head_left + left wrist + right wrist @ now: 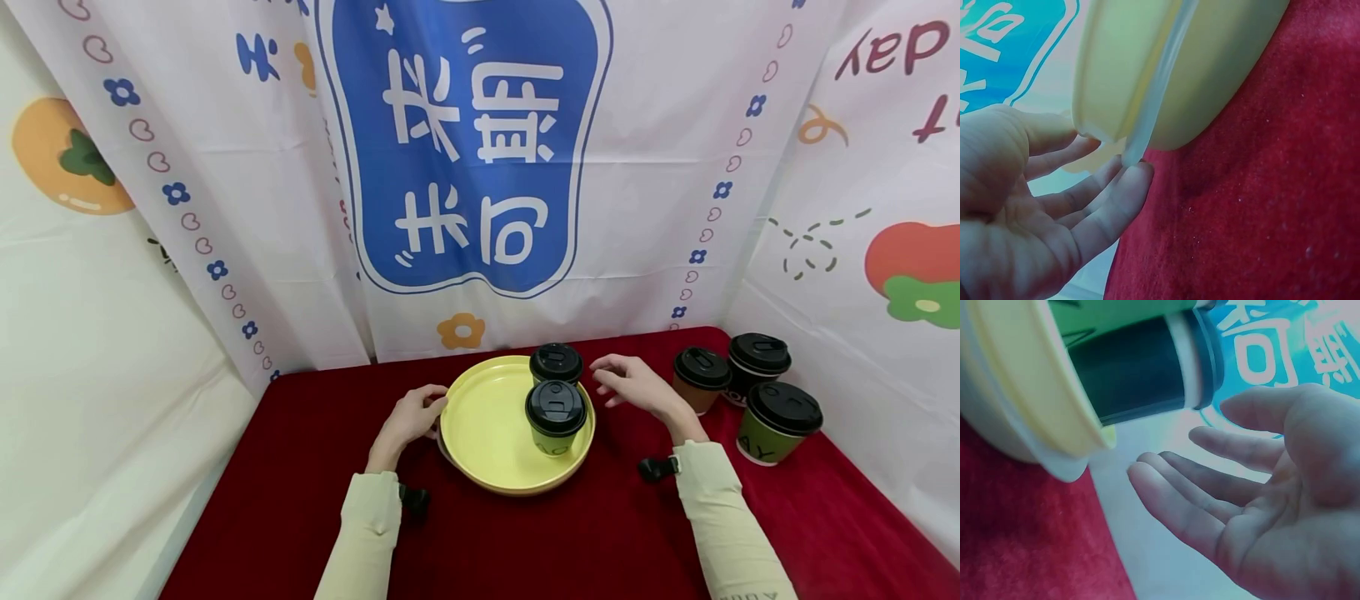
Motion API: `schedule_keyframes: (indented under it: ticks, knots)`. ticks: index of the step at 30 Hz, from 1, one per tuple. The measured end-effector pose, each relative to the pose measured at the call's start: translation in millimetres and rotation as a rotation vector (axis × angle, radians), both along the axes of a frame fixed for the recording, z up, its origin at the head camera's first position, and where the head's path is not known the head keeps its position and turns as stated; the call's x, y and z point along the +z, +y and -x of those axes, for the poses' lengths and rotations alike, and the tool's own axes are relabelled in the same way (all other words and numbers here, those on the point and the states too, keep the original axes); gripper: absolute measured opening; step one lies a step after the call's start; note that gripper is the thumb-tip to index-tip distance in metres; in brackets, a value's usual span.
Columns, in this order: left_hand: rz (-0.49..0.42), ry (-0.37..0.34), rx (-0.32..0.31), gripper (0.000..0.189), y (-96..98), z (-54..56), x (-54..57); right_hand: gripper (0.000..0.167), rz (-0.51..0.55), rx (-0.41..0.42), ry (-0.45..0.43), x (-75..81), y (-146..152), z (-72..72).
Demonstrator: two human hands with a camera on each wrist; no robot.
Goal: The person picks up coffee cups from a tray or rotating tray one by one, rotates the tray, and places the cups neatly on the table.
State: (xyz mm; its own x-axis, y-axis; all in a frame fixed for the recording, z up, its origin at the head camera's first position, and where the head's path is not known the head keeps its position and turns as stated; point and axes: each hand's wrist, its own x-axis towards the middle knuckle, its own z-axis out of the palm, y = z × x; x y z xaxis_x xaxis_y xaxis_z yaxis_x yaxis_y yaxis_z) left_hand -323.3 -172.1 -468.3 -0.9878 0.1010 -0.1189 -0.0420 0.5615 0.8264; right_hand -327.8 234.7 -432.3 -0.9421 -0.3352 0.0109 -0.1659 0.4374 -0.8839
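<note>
A round yellow tray (pixel 487 425) lies on the red cloth, a paler translucent rim (pixel 1159 87) showing beneath its edge. My left hand (pixel 411 417) holds the tray's left edge, thumb and fingertips against the rims. Towards the tray's right side stand two lidded paper coffee cups. The front one is a green cup (pixel 555 429); behind it is a dark cup (pixel 1138 369), partly hidden in the head view. Beside them, just off the tray's right edge, my right hand (pixel 636 385) hovers with loosely bent fingers and nothing in its grasp.
To the right stand a brown cup (pixel 699 387), a black cup (pixel 753 367) and another green cup (pixel 772 429), all with black lids. Red cloth (pixel 540 542) covers the table. Printed white curtains (pixel 637 208) rise behind and at both sides.
</note>
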Motion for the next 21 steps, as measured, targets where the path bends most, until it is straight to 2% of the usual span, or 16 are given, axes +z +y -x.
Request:
schedule_keyframes:
  ticks: [8, 14, 21]
  knots:
    - [0.006, 0.011, 0.002, 0.037, 0.7, -0.8, -2.0, 0.03, -0.014, -0.113, 0.167, 24.0, -19.1, -15.4]
    - [0.006, 0.003, -0.006, 0.038, -0.9, 0.3, -3.1, 0.028, -0.043, -0.096, 0.246, 39.0, -36.9, -30.0]
    - [0.004, -0.002, -0.008, 0.038, -1.4, 2.3, -2.5, 0.031, -0.175, -0.097, 0.304, 43.0, -50.5, -39.2]
